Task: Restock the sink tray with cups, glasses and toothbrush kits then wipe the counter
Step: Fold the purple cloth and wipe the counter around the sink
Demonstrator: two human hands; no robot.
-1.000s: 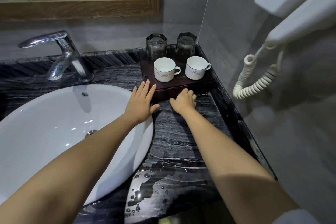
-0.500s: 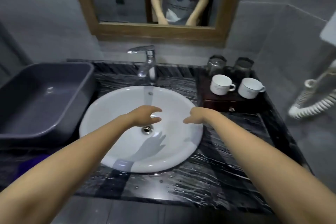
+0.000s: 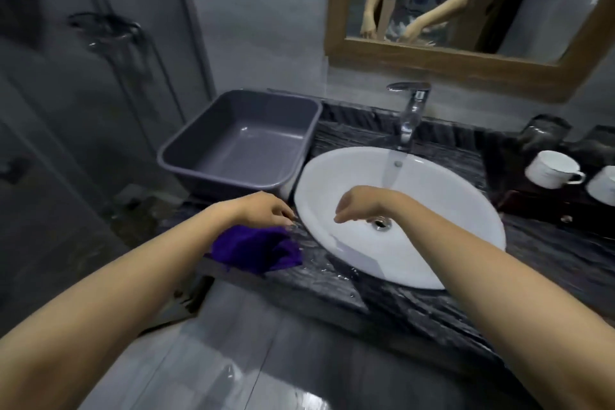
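A purple cloth (image 3: 256,250) lies crumpled on the dark marble counter (image 3: 416,306), left of the white basin (image 3: 449,210). My left hand (image 3: 266,210) hovers just above the cloth, fingers curled down and apart, holding nothing. Over the basin bowl hangs my right hand (image 3: 359,203), loosely open and empty. At the far right the dark wooden sink tray (image 3: 532,203) carries two white cups (image 3: 552,170) and, behind them, two upturned glasses (image 3: 542,133), blurred.
An empty grey plastic tub (image 3: 246,143) stands on the counter's left end. A chrome faucet (image 3: 411,110) rises behind the basin, below a wood-framed mirror (image 3: 466,56). Water drops dot the counter near the cloth. Grey floor tiles lie below the counter's front edge.
Both hands left the tray's front edge and swung left across the basin. The view turned left too, revealing the tub and purple cloth; my left hand now sits over the cloth.
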